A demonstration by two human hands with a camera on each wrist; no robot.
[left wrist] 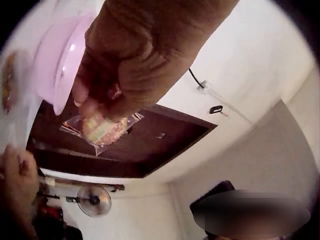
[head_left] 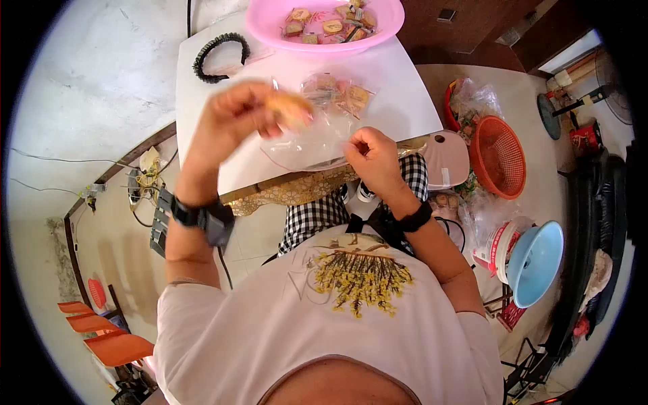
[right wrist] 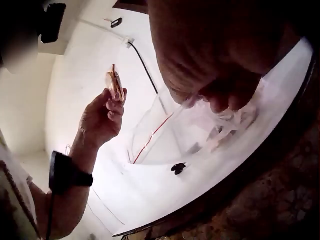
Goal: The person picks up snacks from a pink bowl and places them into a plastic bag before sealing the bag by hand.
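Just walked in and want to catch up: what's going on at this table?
A seated person is handling small wrapped snacks at a white table. Their left hand holds one wrapped snack raised near a clear plastic bag, while the right hand pinches the bag's near edge. A few packets seem to lie inside the bag, and a pink bowl at the far end holds more.
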